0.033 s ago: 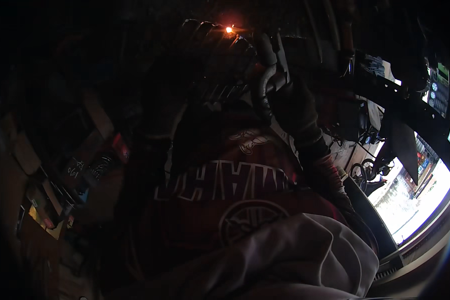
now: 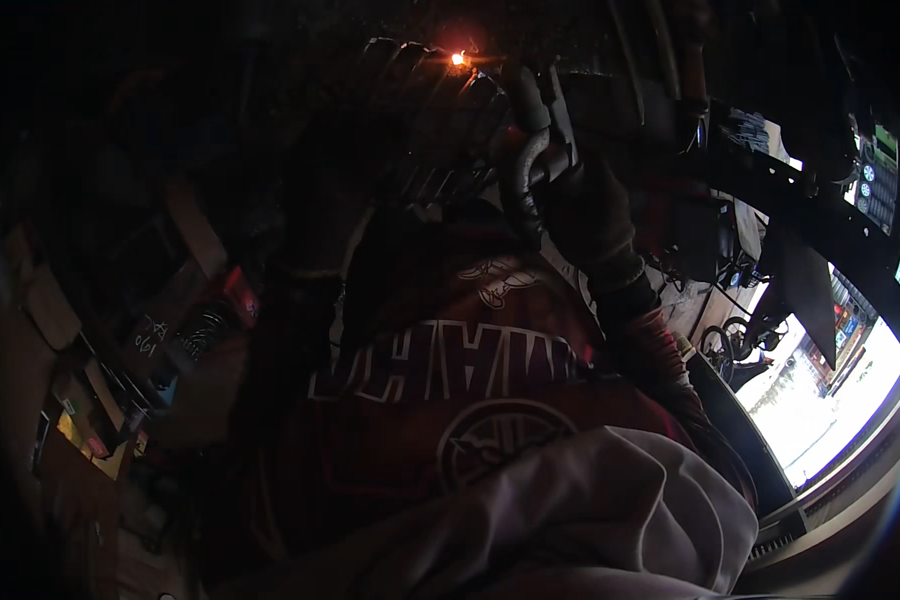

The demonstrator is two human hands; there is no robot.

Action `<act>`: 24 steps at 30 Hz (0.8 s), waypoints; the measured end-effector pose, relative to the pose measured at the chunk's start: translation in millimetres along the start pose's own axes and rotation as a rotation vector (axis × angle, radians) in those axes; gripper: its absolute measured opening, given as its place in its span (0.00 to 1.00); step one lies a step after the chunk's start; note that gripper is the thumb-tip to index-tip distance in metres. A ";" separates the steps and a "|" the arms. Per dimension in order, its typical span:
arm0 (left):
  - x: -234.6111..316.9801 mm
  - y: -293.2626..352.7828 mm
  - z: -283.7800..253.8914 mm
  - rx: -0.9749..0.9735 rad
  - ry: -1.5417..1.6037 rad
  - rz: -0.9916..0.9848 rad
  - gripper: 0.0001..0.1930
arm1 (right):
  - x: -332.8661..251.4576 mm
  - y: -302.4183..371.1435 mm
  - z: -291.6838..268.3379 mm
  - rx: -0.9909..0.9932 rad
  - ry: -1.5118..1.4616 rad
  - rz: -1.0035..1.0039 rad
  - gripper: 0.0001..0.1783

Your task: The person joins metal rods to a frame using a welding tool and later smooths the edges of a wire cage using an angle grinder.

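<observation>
Top centre: one orange glow (image 2: 458,60) | right hand (image 2: 588,212): one tool (image 2: 523,172) | fingers: too dark to tell

Orange glow (image 2: 458,60), grey tool (image 2: 523,178), maroon shirt (image 2: 370,440) with white-outlined lettering (image 2: 460,355), grey cloth (image 2: 600,510)

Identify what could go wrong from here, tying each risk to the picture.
1. The right hand grips a clamp-like tool near the glowing orange spot; a slip might bring fingers close to heat.
2. Deep shadow hides most of the left hand, so it could brush something hot unnoticed.
3. Loose pale fabric fills the lower foreground; if sparks reached it, it might scorch.
</observation>
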State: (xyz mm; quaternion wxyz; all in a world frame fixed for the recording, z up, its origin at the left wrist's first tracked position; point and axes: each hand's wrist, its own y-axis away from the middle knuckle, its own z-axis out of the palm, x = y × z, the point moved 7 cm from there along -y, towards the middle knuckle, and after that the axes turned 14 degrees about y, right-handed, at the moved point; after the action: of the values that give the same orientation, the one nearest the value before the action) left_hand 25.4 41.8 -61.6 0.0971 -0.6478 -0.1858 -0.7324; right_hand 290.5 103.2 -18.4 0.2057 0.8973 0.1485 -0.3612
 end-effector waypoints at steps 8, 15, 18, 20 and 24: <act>-18.2 3.3 4.7 0.030 0.450 -0.166 0.07 | -21.0 -2.5 -0.8 0.043 0.212 -0.199 0.27; -58.1 -4.4 -15.4 0.082 0.563 -0.254 0.03 | -20.3 -5.5 -0.9 0.012 0.330 -0.199 0.23; -28.7 0.4 -18.3 -0.035 -0.380 0.114 0.05 | -11.6 -7.5 -0.3 0.002 0.385 -0.104 0.22; 16.0 12.8 -6.8 -0.028 -0.569 0.236 0.06 | -2.8 -5.7 2.9 0.006 0.236 -0.010 0.19; 35.8 18.0 -1.1 -0.051 -0.660 0.328 0.07 | -14.5 -6.6 1.5 -0.030 0.522 -0.074 0.18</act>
State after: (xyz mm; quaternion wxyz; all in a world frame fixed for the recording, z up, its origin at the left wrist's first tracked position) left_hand 26.2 28.5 -23.8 0.1318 -0.8726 -0.0827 -0.4630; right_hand 276.8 106.6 -10.9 0.1602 0.9510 0.2344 -0.1223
